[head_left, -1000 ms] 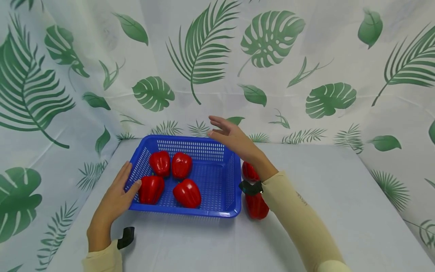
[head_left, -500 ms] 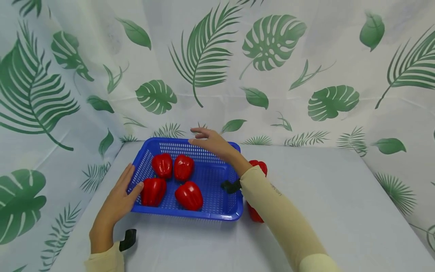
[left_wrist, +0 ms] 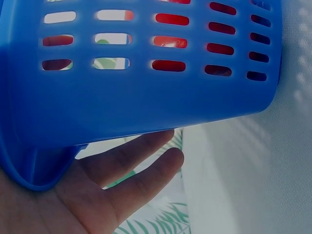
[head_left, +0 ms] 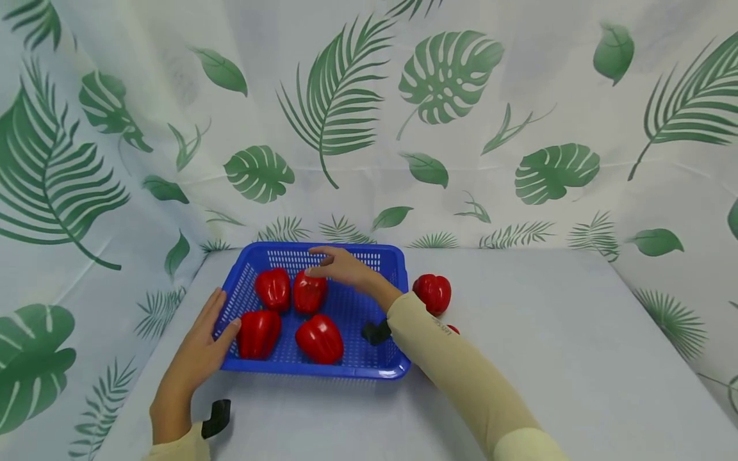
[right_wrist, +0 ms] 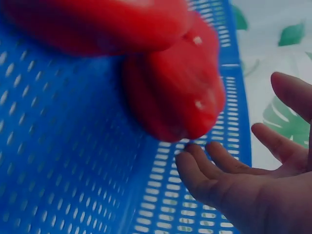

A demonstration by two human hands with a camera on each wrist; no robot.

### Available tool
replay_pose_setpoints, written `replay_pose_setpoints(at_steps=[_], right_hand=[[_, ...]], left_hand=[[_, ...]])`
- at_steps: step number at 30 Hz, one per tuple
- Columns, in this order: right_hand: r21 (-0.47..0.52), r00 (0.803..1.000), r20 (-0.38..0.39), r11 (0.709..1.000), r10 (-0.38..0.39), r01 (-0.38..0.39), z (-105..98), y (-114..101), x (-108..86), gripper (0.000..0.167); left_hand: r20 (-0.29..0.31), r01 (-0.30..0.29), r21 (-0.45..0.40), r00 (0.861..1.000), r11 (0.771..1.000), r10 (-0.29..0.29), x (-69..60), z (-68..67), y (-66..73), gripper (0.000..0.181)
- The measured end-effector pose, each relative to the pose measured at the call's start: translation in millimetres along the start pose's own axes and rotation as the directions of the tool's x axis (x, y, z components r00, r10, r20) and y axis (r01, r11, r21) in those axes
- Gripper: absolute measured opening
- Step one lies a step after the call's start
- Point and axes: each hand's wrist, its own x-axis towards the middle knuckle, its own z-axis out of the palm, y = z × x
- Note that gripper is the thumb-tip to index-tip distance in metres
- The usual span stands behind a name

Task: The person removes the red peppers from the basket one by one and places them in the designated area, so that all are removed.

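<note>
In the head view a blue plastic basket (head_left: 369,371) holds several red bell peppers, including a back right one (head_left: 309,296), a back left one (head_left: 273,289), a front left one (head_left: 259,334) and a front right one (head_left: 319,339). My left hand (head_left: 198,339) rests at the basket's left side, its straight fingers along the outer wall, thumb by the rim. My right hand (head_left: 346,267) is over the basket's back part, close to the back right bell pepper. Its fingers (right_wrist: 192,178) are loosely bent and hold nothing; whether they touch that pepper I cannot tell.
Right of the basket lies a red bell pepper (head_left: 432,293). Another red piece (head_left: 453,329) shows beside my right sleeve (head_left: 455,358), which mostly hides it. A white sheet (head_left: 548,339) covers the table. A leaf-printed curtain (head_left: 357,192) hangs behind and at both sides.
My right hand has moved left and down from above the basket's back right corner to the back right bell pepper. My left hand stays at the basket's left side.
</note>
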Motion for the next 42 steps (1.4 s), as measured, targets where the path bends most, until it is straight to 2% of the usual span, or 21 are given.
replay_pose_setpoints(at_steps=[7, 19, 33, 42], right_hand=[[-0.019, 1.0, 0.028, 1.0, 0.007, -0.006, 11.4, 10.0, 3.9, 0.066], [-0.075, 0.996, 0.081, 0.996, 0.048, -0.042, 14.0, 22.1, 4.5, 0.066], [-0.078, 0.999, 0.033, 0.996, 0.033, -0.031, 18.4, 26.1, 7.8, 0.059], [0.028, 0.999, -0.001, 0.999, 0.042, -0.042, 15.2, 21.3, 7.2, 0.057]], left_hand=[[-0.002, -0.002, -0.007, 1.0, 1.0, 0.002, -4.5, 1.1, -0.9, 0.083], [-0.005, -0.028, -0.013, 1.0, 1.0, 0.028, -4.0, 0.0, 0.5, 0.082], [0.001, -0.022, -0.021, 1.0, 1.0, 0.022, -1.7, -1.0, 1.5, 0.081], [-0.01, -0.03, -0.014, 0.999, 0.999, 0.03, -2.0, -0.1, 0.6, 0.081]])
